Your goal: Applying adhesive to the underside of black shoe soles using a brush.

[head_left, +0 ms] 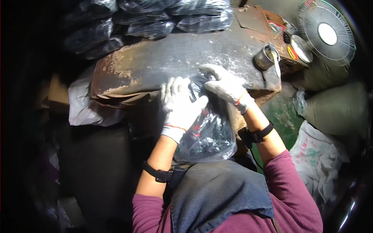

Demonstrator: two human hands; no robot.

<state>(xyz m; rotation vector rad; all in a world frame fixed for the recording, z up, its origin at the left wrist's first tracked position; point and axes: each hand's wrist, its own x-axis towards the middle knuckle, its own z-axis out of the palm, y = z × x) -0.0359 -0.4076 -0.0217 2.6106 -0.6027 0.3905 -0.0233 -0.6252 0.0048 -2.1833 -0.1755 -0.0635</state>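
Desk (155, 54), worn and stained, carries a pile of plastic-wrapped bundles (204, 17) at its far side. A filled plastic bag (213, 141) sits at the near edge, on the person's side, its gathered top between both hands' fingers. The left hand (178, 106) has its thumb apart from its fingers, the right hand (227, 83) likewise; whether either pinches the plastic, I cannot tell. A metal cup (264, 59) stands to the right.

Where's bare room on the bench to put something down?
Widest patch: middle of the bench, between the stacked bags and the left hand. Smaller one: between the right hand and the metal mug. Crowded: the back, under those bags; the front edge between the hands, with the top of the plastic bag; the far right, by the fan.
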